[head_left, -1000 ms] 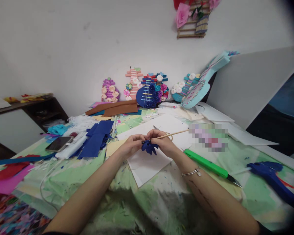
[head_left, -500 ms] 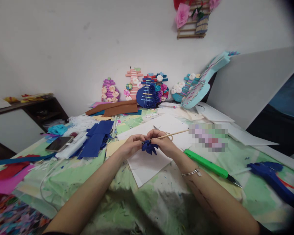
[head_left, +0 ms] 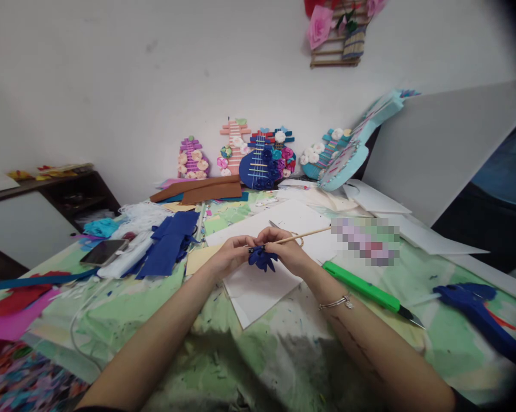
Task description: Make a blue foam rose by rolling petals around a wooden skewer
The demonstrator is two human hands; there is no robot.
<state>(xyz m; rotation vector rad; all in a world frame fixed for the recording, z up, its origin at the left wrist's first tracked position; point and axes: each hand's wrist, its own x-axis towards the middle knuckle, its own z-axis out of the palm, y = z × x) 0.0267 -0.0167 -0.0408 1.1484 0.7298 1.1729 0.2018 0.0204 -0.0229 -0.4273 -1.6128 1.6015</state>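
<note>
Low over the table's middle, both hands are closed around a small dark blue crepe-paper flower (head_left: 262,261) whose pointed petals hang down. My left hand (head_left: 231,253) pinches its left side between thumb and fingers. On the other side, my right hand (head_left: 287,247) pinches the flower together with a thin wooden stick (head_left: 309,233), which slants out to the upper right. The fingertips hide the join between stick and petals. Under the hands lies white paper (head_left: 258,294). A pair of scissors (head_left: 300,239) lies just behind my right hand, mostly covered by it.
To the right lie a green utility knife (head_left: 361,286) with its blade out and a blue glue gun (head_left: 476,315). Left are blue crepe-paper strips (head_left: 167,243) and a phone (head_left: 103,252). Several lute-shaped, flower-decorated crafts, including a blue one (head_left: 253,166), stand against the wall.
</note>
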